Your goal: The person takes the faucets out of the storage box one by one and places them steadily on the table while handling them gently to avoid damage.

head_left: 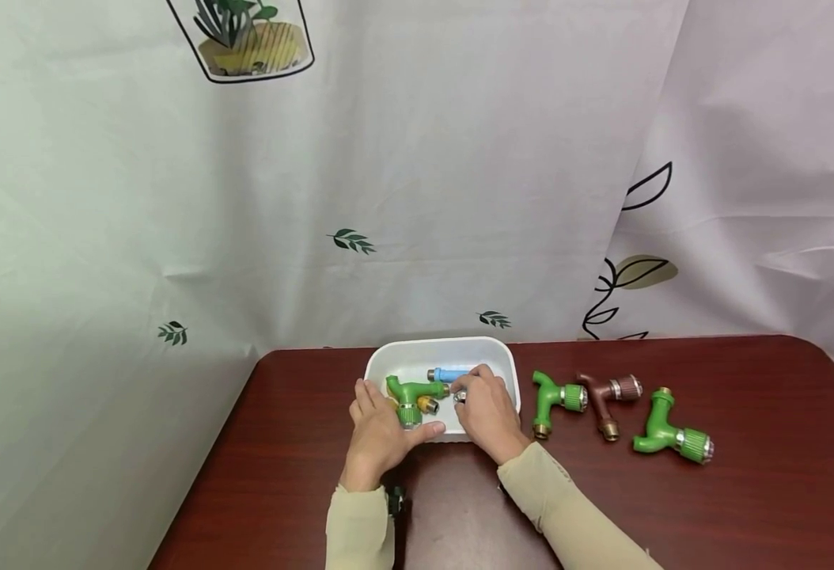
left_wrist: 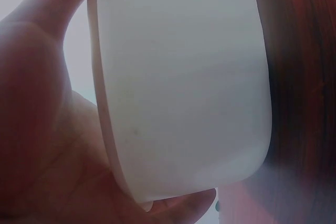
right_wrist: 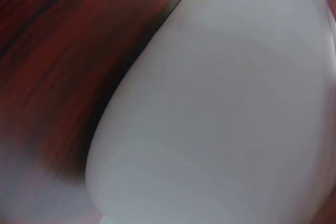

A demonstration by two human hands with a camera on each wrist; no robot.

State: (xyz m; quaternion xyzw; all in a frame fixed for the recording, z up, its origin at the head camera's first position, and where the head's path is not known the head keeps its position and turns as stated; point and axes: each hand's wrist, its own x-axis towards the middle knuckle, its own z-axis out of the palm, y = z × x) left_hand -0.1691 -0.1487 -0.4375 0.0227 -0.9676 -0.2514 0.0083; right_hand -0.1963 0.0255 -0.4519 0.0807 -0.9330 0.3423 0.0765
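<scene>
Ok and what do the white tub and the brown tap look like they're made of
The white tub: probably plastic, smooth and softly matt, with rounded corners. The brown tap: body likely plastic, evenly coloured, though painted metal is possible; its golden end shines like brass.

No readable text, label, brand, number or sign in head or wrist views.

Left hand [head_left: 377,434] has thumb spread, right hand [head_left: 488,409] curled fingers.
</scene>
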